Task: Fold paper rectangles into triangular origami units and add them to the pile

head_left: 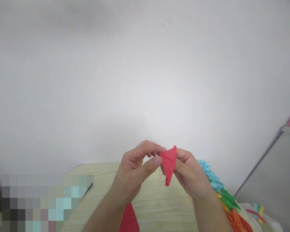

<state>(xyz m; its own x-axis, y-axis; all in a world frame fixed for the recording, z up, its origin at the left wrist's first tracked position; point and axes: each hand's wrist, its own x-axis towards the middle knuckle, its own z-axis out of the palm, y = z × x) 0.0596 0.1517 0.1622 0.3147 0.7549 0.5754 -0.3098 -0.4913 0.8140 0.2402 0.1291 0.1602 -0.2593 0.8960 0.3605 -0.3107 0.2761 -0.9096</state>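
Observation:
A folded piece of red paper (pixel 169 164) is held up above the table, with crease lines on its face and a narrow lower end. My left hand (pixel 137 170) touches its left corner between thumb and index finger. On the other side my right hand (pixel 189 170) pinches the paper along its right edge, with some fingers hidden behind it. Another red sheet (pixel 129 220) lies on the table below my left forearm, partly covered by it.
The light wooden table (pixel 101 180) stands against a white wall (pixel 145 71). Blue folded paper pieces (pixel 211 177), green ones (pixel 229 198) and orange ones (pixel 239 220) lie along the right edge. Coloured strips (pixel 258 212) rest on a white surface farther right. The lower left is pixelated.

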